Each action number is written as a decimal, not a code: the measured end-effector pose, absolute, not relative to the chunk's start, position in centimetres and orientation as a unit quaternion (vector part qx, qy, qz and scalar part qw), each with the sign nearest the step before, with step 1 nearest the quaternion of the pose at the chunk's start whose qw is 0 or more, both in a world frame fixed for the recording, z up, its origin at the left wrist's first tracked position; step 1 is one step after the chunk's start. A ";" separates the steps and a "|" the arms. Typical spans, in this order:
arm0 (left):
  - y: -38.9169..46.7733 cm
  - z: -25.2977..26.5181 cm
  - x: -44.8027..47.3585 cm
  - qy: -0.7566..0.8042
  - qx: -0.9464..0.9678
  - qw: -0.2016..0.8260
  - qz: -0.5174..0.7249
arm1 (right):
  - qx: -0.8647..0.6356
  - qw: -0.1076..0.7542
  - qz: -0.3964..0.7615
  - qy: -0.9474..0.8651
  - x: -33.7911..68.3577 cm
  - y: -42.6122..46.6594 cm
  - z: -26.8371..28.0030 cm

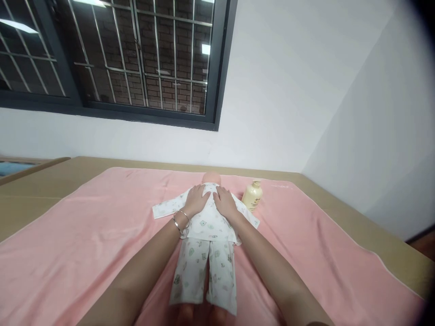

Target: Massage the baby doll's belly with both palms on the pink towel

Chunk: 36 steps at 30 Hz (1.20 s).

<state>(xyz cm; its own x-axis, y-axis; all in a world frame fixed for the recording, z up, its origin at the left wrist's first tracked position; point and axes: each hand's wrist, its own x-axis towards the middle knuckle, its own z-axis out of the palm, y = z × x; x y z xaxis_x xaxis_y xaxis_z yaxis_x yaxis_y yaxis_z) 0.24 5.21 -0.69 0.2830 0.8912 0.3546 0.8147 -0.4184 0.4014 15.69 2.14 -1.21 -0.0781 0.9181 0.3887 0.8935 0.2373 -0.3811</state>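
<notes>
A baby doll [211, 224] in white printed pyjamas lies on a pink blanket [102, 235], its head away from me and its feet towards me. Its sleeves spread out to both sides. My left hand [197, 199] rests flat on the left side of the doll's upper body, fingers stretched out, with a bracelet [181, 221] at the wrist. On the right side of the upper body lies my right hand [224, 202], also flat and open. The two thumbs point towards each other. Both palms hide part of the pyjama top.
A pale yellow bottle [253, 195] stands on the blanket, just right of the doll's sleeve. The blanket covers a tan tabletop [78, 174]. Behind the table rise a white wall [272, 90] and a barred window [142, 59].
</notes>
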 end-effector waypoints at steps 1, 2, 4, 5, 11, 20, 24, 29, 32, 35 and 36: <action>5.2 -0.9 0.3 0.537 0.793 0.071 0.278 | -0.617 0.283 0.017 -0.734 15.7 2.1 -1.3; 5.1 -1.0 0.3 0.538 0.792 0.072 0.281 | -0.617 0.282 0.012 -0.735 15.7 2.1 -1.3; 4.9 -1.0 0.4 0.536 0.794 0.070 0.278 | -0.620 0.275 0.004 -0.735 15.6 2.0 -1.2; 4.8 -0.9 0.4 0.536 0.795 0.067 0.275 | -0.621 0.270 0.002 -0.735 15.6 2.0 -1.1; 4.5 -0.3 0.3 0.547 0.796 0.052 0.254 | -0.635 0.251 0.004 -0.730 15.6 1.8 -0.8; 4.5 -0.4 0.3 0.555 0.793 0.056 0.243 | -0.642 0.237 0.006 -0.729 15.5 1.7 -0.5; 4.6 -0.3 0.2 0.558 0.792 0.067 0.236 | -0.647 0.233 0.007 -0.726 15.5 1.5 -0.5; 4.5 -0.4 0.4 0.562 0.790 0.064 0.235 | -0.626 0.260 0.016 -0.735 15.6 1.4 -0.9; 4.4 -0.4 0.6 0.559 0.792 0.054 0.240 | -0.622 0.262 0.022 -0.738 15.8 1.6 -1.0; 4.3 -0.2 0.7 0.555 0.799 0.069 0.220 | -0.622 0.254 0.042 -0.740 16.0 1.7 -0.9; 4.2 0.1 0.6 0.556 0.801 0.079 0.206 | -0.623 0.249 0.047 -0.740 16.0 1.6 -0.7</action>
<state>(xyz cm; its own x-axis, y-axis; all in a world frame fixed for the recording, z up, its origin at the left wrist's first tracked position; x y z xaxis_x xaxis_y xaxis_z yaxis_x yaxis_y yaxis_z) 0.61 4.16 0.10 0.2961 0.9238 0.2427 0.8586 -0.3688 0.3561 16.05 1.63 -0.75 -0.1000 0.9450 0.3113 0.8985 0.2201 -0.3797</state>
